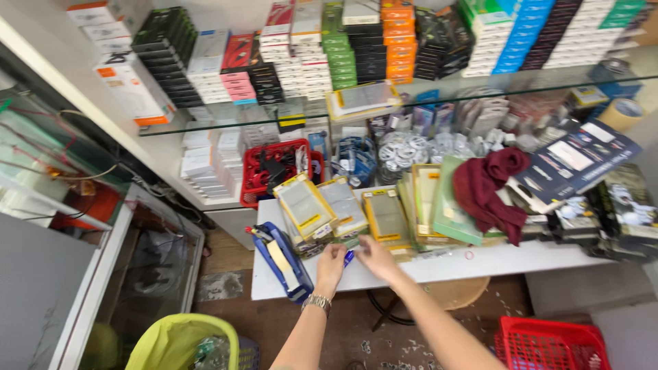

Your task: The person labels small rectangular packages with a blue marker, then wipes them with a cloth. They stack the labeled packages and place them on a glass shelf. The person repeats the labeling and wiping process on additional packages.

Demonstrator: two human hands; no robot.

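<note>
Item: small blue object (pixel 349 257), pinched between my left hand (pixel 330 264) and right hand (pixel 377 259) at the near edge of the white table (pixel 480 262); whether either hand fully grips it I cannot tell. Risk, as I judge it: the leaning yellow-trimmed packets (pixel 306 205) just behind could topple if a knuckle nudges them. The blue tool (pixel 282 262) overhanging the near-left corner could be knocked off.

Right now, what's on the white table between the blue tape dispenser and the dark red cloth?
In the head view, between the blue tape dispenser and the dark red cloth lie stacks of yellow-edged flat packages and green flat packs.
</note>
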